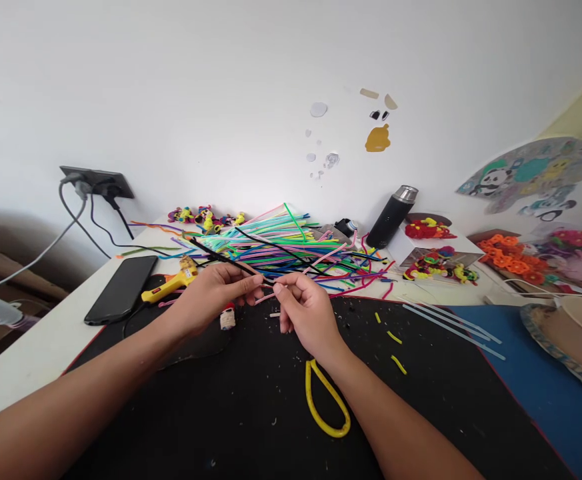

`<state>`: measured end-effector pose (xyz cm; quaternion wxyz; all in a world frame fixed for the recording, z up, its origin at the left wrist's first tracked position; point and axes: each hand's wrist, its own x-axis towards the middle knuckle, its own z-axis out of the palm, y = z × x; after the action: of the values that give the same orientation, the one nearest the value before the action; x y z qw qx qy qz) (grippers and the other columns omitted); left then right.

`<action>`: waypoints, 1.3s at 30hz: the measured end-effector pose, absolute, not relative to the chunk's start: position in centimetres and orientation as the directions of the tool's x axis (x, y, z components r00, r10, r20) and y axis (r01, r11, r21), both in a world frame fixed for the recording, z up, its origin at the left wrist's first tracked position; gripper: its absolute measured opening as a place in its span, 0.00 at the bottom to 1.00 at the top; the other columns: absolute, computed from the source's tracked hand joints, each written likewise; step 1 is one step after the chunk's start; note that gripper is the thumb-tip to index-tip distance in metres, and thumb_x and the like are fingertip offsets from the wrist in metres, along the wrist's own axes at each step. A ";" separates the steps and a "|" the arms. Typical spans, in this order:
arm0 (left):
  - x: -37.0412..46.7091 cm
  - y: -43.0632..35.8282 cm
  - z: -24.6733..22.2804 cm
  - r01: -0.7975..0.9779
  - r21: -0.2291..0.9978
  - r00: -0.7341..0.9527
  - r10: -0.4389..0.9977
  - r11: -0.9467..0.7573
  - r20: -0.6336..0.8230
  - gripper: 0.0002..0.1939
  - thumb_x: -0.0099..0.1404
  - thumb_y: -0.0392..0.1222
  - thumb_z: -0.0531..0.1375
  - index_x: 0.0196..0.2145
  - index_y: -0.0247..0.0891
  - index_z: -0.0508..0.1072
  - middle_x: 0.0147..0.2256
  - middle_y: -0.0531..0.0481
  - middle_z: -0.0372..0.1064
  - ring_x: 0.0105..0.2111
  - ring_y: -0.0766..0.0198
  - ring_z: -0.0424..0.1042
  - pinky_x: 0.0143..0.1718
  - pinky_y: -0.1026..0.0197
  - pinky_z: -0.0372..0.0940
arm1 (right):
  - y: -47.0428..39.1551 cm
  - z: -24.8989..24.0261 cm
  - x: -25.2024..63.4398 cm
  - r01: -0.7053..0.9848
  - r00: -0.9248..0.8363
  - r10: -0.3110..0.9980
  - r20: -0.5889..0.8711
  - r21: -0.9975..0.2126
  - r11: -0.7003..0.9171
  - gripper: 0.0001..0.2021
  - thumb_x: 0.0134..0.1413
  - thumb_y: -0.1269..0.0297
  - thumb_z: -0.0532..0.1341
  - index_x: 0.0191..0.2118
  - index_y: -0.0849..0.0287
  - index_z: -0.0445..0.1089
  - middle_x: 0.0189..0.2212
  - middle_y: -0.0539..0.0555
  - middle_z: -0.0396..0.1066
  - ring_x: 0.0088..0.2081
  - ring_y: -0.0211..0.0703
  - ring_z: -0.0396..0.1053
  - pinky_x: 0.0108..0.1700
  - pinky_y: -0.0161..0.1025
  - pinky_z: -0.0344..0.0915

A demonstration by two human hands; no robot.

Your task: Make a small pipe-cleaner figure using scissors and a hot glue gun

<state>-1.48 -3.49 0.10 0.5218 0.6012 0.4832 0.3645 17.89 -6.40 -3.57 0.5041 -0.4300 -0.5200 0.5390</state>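
With glue gun [171,285] leftward, pipe cleaners [271,240] beyond and 3 yellow scraps [395,337] rightward, left hand [221,293] and right hand [307,312] pinch a black stem [221,255] between them.

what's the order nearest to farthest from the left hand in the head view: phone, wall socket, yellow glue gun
1. yellow glue gun: right beside the left hand, on its outer side
2. phone: lying farther left, beyond the glue gun
3. wall socket: farthest, up on the wall behind the phone
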 end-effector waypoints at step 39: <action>-2.8 -3.4 0.7 0.449 0.848 0.394 0.914 -0.282 0.095 0.22 0.69 0.60 0.63 0.29 0.38 0.76 0.25 0.53 0.72 0.25 0.65 0.68 0.28 0.65 0.61 | -6.4 -4.2 17.9 0.077 -0.247 0.968 0.052 -0.994 0.073 0.08 0.63 0.57 0.63 0.38 0.55 0.70 0.17 0.39 0.61 0.14 0.34 0.61 0.19 0.31 0.56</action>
<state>-2.82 -3.42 0.72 0.3844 0.7411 0.4597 0.3028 17.89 -6.40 -4.23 0.4283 -0.4394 -0.5943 0.5199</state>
